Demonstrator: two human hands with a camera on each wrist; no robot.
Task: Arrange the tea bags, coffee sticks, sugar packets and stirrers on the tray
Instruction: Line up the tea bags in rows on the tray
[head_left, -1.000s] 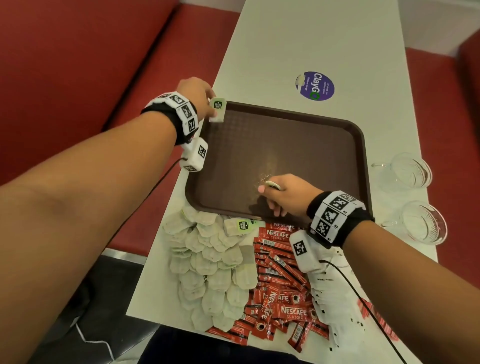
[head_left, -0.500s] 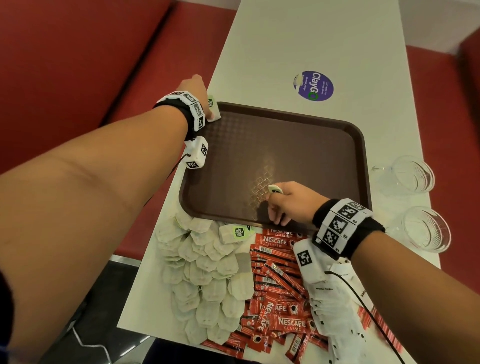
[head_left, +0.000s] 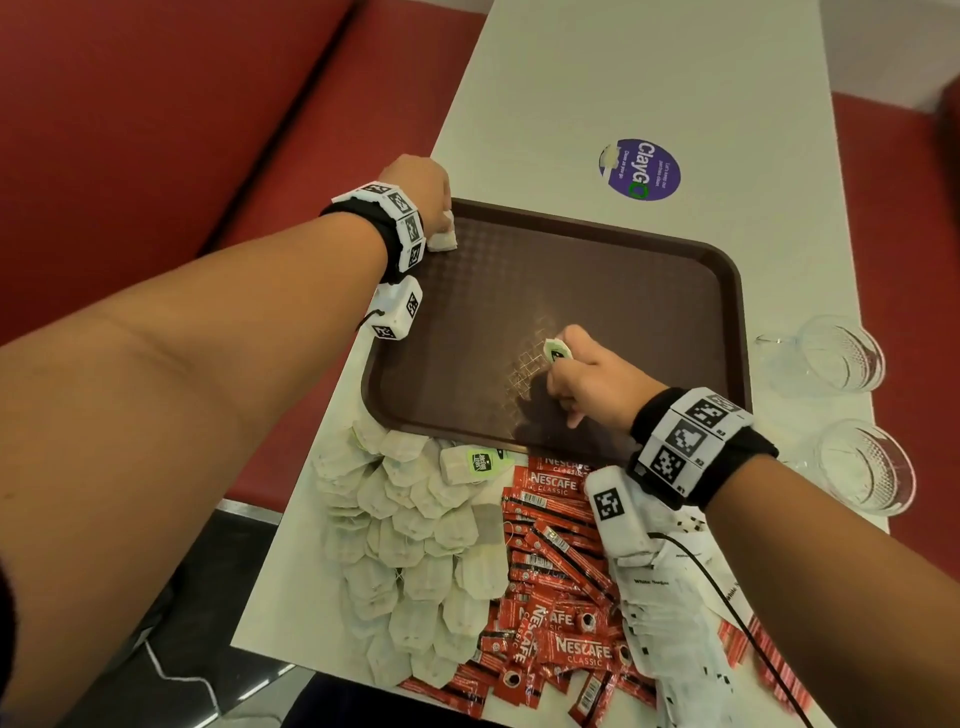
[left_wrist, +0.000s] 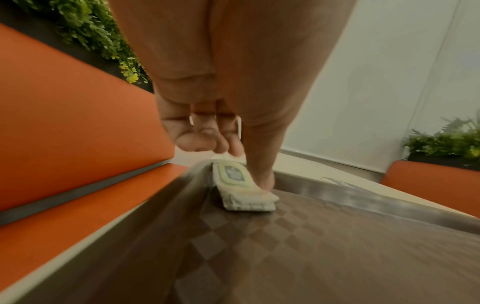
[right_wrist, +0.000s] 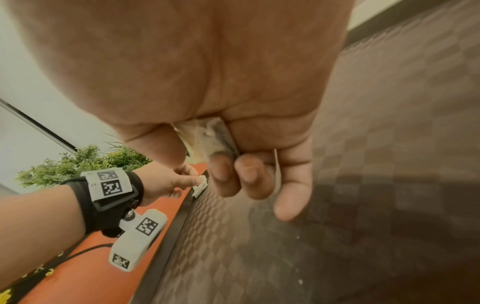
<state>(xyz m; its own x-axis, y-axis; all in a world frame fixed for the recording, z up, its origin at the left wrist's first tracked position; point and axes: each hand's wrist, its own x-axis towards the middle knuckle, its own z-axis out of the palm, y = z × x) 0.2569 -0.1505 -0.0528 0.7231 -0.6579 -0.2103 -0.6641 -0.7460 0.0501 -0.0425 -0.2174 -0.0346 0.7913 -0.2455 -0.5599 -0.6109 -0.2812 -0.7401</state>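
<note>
The brown tray (head_left: 623, 291) lies across the white table. At its far left corner my left hand (head_left: 439, 218) pinches a small stack of tea bags (left_wrist: 241, 193) whose lower end rests on the tray floor; the thumb lies along the stack. Over the tray's near middle my right hand (head_left: 566, 364) curls round another tea bag (right_wrist: 207, 137), and its green tag (head_left: 557, 351) sticks out above the fingers. In front of the tray lie a heap of loose tea bags (head_left: 405, 519), red coffee sticks (head_left: 550, 571) and white sugar packets (head_left: 675, 623).
Two clear glasses (head_left: 841, 358) (head_left: 867, 467) stand right of the tray near the table edge. A purple round sticker (head_left: 641, 169) marks the table beyond the tray. Red bench seats (head_left: 156, 130) run along both sides.
My left hand has lowered its tea bags from above the rim down into the tray's far left corner. My right hand has moved slightly farther over the tray with its tea bag.
</note>
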